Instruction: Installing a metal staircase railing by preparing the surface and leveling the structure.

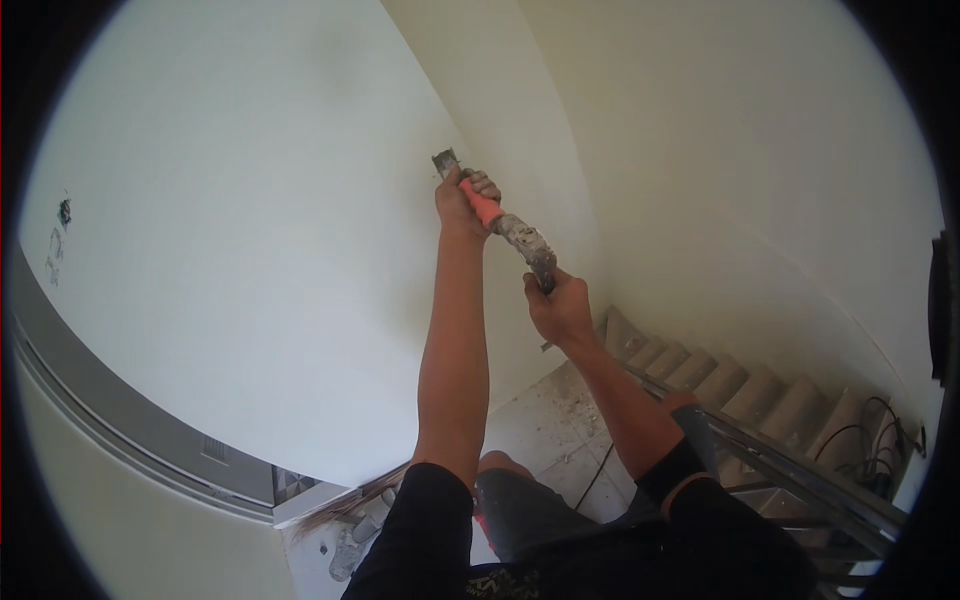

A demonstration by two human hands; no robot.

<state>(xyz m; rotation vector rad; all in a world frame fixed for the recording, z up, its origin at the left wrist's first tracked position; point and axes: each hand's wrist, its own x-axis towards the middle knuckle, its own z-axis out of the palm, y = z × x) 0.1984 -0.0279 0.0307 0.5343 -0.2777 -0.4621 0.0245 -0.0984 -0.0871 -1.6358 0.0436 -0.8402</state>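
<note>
A long hand tool (525, 240) with a red-orange grip section and a grey, dirt-crusted body slants up toward the pale wall (280, 200). My left hand (463, 203) is wrapped round it at the red-orange section. Lower down, my right hand (562, 308) grips its dark rear end. Just beyond my left hand, a small dark, ragged-edged square (445, 158) shows at the wall, close to the corner. Whether that is the tool's tip or a hole in the wall I cannot tell. Both arms are stretched out in front of me.
To the right, tiled stairs (720, 385) lie beside a metal rail (800, 480), with a tangle of black cable (875, 445). Rubble (575, 405) is scattered on the floor, crossed by a black cord (597, 475). A rough hole (65, 212) marks the wall at far left.
</note>
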